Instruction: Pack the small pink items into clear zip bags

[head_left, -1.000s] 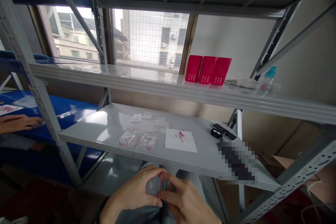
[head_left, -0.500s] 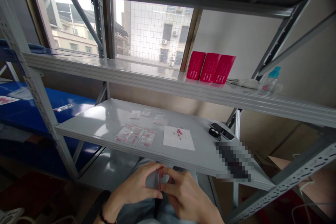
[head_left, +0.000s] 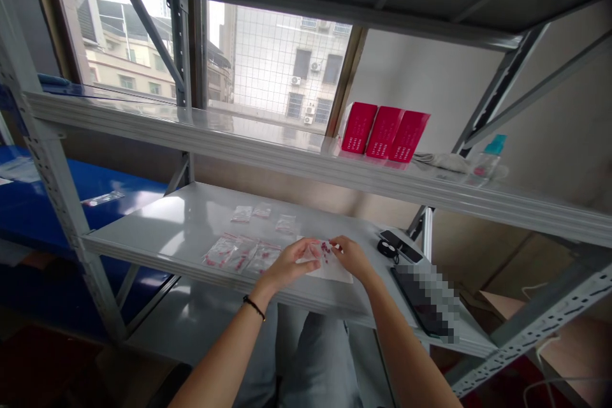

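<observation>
Head view: since the earlier frame, both your hands have risen from over your lap to the sheet of white paper on the grey shelf. Your left hand is half curled, thumb apart from fingers, around one clear bag; your right hand has fingertips bunched beside the red bits, too small to count, and you can't tell whether it grips any. Three bags of red bits lie left of the paper, three smaller bags behind them, and three red boxes stand above.
</observation>
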A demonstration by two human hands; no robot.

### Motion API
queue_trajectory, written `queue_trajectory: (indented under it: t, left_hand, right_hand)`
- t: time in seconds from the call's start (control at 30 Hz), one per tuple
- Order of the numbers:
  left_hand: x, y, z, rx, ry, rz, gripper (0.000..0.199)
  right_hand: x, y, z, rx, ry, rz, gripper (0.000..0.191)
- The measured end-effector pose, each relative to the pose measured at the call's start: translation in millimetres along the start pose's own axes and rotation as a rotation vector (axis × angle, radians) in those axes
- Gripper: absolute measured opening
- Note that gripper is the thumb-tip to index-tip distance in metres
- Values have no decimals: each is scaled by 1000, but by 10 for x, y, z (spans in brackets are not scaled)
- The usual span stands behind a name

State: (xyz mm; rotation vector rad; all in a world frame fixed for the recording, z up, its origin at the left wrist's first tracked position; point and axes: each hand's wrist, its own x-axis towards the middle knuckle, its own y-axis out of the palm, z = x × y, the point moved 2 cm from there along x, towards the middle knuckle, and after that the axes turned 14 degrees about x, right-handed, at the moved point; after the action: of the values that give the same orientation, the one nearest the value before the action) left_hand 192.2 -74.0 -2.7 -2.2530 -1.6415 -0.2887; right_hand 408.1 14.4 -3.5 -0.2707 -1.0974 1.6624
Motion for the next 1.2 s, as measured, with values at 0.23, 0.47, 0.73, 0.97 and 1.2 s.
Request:
queue_trajectory:
  t: [0.23,0.47,0.73,0.97,1.2]
  left_hand:
    - [103,43,179,35,-3,-114,48]
    - [69,41,258,-4,-22,-143,49]
    - [54,33,242,-35,-64,-120,51]
    - [60,54,263,-15,-51,-115,47]
    - [55,61,263,48,-25,-119,46]
  right_hand:
    - [76,79,-132,-11,-47,107,19]
    - [63,105,-169,-4,-72,128,20]
    - [90,90,-176,-53,-78,121,18]
    - [150,127,-220,-46,-94,151,18]
    - [188,127,-187,-62,-102,179,16]
